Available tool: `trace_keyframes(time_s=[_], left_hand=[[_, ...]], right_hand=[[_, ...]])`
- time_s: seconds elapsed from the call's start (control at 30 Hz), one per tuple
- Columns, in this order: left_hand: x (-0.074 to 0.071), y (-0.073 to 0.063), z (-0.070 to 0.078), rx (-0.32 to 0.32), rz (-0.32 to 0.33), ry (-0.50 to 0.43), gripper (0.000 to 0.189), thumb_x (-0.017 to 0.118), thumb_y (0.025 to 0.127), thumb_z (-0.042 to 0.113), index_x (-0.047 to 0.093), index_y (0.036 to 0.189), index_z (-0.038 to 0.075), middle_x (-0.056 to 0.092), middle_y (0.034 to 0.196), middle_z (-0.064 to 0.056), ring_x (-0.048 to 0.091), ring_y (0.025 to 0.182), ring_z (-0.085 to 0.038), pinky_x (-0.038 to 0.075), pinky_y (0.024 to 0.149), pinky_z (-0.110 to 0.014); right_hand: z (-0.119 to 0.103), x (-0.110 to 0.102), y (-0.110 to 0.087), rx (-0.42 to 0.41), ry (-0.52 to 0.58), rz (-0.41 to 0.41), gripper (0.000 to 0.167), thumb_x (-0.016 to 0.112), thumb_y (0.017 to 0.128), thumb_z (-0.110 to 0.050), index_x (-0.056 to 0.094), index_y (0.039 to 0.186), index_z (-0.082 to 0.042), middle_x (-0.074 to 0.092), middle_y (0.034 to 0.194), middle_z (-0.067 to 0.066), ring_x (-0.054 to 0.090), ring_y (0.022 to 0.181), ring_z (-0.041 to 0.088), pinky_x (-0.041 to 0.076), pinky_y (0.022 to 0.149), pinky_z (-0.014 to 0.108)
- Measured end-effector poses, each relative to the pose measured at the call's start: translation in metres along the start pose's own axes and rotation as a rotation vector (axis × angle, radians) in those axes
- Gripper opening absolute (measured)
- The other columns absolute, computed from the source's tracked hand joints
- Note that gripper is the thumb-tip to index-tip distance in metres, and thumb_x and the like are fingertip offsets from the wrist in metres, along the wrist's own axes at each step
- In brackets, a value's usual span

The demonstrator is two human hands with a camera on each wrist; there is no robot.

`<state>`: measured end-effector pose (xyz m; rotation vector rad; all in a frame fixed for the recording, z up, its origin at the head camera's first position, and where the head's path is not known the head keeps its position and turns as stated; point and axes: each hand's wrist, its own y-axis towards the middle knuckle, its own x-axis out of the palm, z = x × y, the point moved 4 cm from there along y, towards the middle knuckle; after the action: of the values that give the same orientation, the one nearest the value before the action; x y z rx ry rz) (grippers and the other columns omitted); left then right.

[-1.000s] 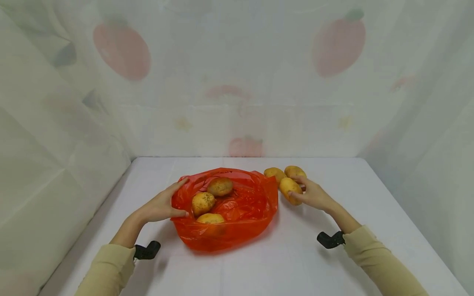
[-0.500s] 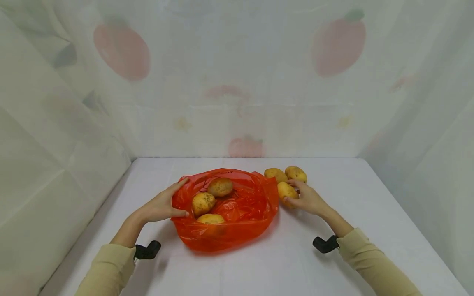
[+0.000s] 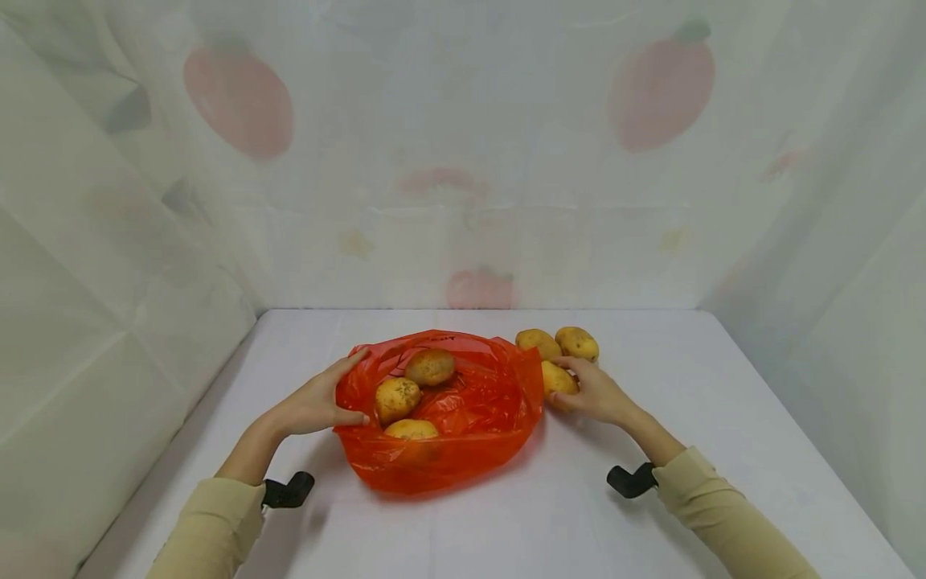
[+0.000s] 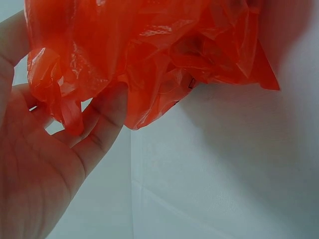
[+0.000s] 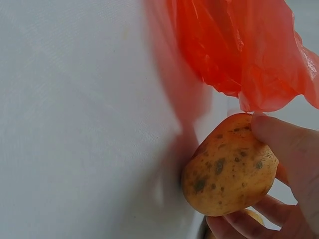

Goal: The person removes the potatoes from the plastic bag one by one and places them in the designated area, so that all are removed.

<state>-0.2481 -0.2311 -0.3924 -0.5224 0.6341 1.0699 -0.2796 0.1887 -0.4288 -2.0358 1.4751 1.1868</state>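
1. The spotted potato [image 5: 224,169] is just outside the right side of the red bag [image 3: 448,462]; the bag's edge covers part of it in the head view. I cannot tell whether they touch.
2. My right hand [image 3: 596,394] pinches this potato, thumb on one side, fingers on the other.
3. Over the last second, I have drawn it leftward, away from the far potato [image 3: 577,343] and up to the bag. I judge the sideways carry nearly covered, but the potato still sits below the rim, so lifting remains undone.
4. My left hand [image 3: 313,404] has stayed put, thumb and fingers spread wide along the bag's left rim, gripping the film; the mouth gapes.
5. Inside lie a brown potato [image 3: 432,367], a rough potato [image 3: 397,400] and a half-hidden potato [image 3: 411,429].
6. Beyond my right hand, the far potato and its neighbour potato [image 3: 538,342] rest unmoved on the white table [image 3: 506,531].
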Motion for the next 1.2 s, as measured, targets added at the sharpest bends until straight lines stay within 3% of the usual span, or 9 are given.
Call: trace_keyframes(time_s=[0.57, 1.2], left_hand=[[0.0005, 0.0008, -0.0025, 0.004, 0.011, 0.019, 0.103, 0.079, 0.07, 0.036, 0.014, 0.149, 0.023, 0.013, 0.153, -0.01, 0.022, 0.136, -0.037, 0.039, 0.097, -0.053], [0.0014, 0.0009, -0.0055, -0.003, 0.008, 0.012, 0.103, 0.079, 0.07, 0.037, 0.014, 0.149, 0.025, 0.013, 0.153, -0.01, 0.022, 0.136, -0.037, 0.041, 0.096, -0.052]], right_hand=[[-0.0066, 0.0045, -0.0001, -0.063, -0.118, 0.036, 0.056, 0.073, 0.076, -0.023, 0.052, 0.125, -0.005, 0.054, 0.118, 0.02, 0.053, 0.106, 0.033, 0.046, 0.088, 0.053], [0.0013, 0.0065, -0.0022, -0.001, -0.001, -0.008, 0.059, 0.07, 0.081, -0.028, 0.047, 0.13, -0.003, 0.053, 0.125, 0.019, 0.05, 0.115, 0.038, 0.038, 0.095, 0.058]])
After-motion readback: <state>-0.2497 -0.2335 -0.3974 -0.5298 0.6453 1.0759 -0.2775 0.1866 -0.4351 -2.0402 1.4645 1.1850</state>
